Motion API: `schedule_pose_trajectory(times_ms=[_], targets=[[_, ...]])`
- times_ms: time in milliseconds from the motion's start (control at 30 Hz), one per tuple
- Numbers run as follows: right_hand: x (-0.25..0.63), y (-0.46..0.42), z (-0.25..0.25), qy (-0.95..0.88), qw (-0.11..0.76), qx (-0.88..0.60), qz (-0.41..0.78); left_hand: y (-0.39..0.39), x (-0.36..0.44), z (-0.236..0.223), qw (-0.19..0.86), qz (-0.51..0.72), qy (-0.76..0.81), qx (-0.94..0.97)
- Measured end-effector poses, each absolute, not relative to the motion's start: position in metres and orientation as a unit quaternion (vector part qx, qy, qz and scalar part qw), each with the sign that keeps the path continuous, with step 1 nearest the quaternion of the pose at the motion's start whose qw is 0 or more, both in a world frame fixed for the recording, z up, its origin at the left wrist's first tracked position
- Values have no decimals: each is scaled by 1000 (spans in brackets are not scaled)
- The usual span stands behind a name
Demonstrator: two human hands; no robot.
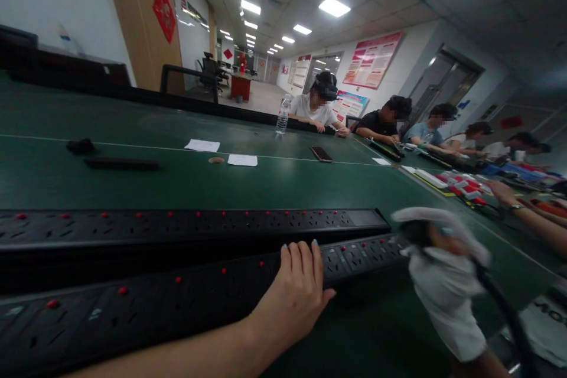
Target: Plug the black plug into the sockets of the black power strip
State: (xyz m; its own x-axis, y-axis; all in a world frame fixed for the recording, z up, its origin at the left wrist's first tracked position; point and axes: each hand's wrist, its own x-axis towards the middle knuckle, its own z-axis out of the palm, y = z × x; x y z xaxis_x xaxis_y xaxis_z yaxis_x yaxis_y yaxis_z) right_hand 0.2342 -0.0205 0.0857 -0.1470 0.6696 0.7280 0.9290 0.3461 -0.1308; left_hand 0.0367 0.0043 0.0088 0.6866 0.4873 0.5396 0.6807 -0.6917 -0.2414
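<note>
My bare left hand (297, 289) lies over the nearer black power strip (199, 298), fingers across its top and thumb at the near side. The strip carries a row of sockets with red buttons and slants up to the right. Behind it lies a second black power strip (248, 221), much the same. At the nearer strip's right end is my right hand (443, 271) in a white glove, smeared by motion. It appears closed around a black cable (502, 310), which hangs down to the right. Its fingertips and the cable's end are too blurred to make out.
On the green table are white papers (243, 160), a phone (321, 154), a water bottle (282, 115) and a dark bar (121, 163). Red and white parts (465, 186) lie at right, near another person's arm (538, 221). Several people sit along the far right side.
</note>
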Motion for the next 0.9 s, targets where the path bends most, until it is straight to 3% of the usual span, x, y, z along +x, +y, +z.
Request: schedule_pose_trajectory(times_ms=[167, 333, 667, 900], targets=[[198, -6, 74, -756, 371, -539, 16, 5, 36, 4, 230, -239, -331, -884], [196, -5, 57, -749, 378, -542, 56, 5, 36, 4, 233, -246, -322, -884], [195, -5, 64, -791, 255, -555, -38, 6, 36, 5, 228, -229, -322, -890], [195, -8, 51, -810, 244, -512, -150, 4, 35, 5, 229, -224, -322, -891]])
